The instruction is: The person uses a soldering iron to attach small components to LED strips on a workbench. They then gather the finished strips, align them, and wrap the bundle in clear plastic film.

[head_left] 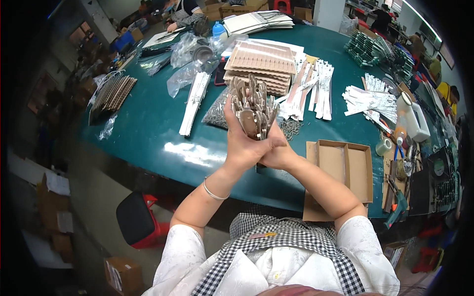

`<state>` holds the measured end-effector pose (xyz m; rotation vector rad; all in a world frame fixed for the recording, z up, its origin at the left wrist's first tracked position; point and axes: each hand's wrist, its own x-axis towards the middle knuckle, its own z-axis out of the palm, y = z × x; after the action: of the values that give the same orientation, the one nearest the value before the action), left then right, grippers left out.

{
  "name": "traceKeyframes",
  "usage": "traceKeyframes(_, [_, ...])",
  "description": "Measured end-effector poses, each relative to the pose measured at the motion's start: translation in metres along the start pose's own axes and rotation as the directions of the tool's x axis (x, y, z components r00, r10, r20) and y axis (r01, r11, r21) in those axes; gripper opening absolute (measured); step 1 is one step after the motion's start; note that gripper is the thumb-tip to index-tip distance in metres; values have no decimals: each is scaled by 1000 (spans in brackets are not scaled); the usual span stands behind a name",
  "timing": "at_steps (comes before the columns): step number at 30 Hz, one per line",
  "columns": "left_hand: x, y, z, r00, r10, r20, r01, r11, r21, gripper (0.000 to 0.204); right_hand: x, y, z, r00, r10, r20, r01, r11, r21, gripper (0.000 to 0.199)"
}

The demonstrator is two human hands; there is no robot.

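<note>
A bunch of brown cardboard pieces [252, 106] stands up in the middle, held above the green table [148, 133]. The pieces fan out at the top like a hand of cards. The left hand [242, 143] wraps around the bottom of the bunch from the left side, with its fingers closed on it. The right hand [276, 150] presses against the bunch from the right, and the two hands touch each other low down. A silver bracelet [213, 193] sits on the left wrist.

Just behind the bunch, farther away, is a stack of brown card sheets [261, 64]. To the right of that stack lie white paper strips [318, 89]. A bag of small grey screws [217, 111] lies just left of the bunch, and a long white bundle [193, 101] lies left of the bag.

Near the right hand, on the table's near edge, sits an open cardboard box [345, 165]. Farther right is a white jug [414, 121] and a roll of tape [383, 146]. A red stool [140, 219] stands on the floor, near and to the left
</note>
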<state>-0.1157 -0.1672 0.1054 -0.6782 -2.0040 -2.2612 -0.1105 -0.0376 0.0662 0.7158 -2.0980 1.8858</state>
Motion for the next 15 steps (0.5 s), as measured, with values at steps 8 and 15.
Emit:
traceKeyframes(8, [-12,-12,-11,988,5,155,-53,949,310,157,4,-6,-7,995,102,-6,-98,967,236,93])
traceKeyframes(15, [-35,3,8,980,98,174,-110,992,58,154,-7,-29,-1,995,45,-94,-28,984,176,76])
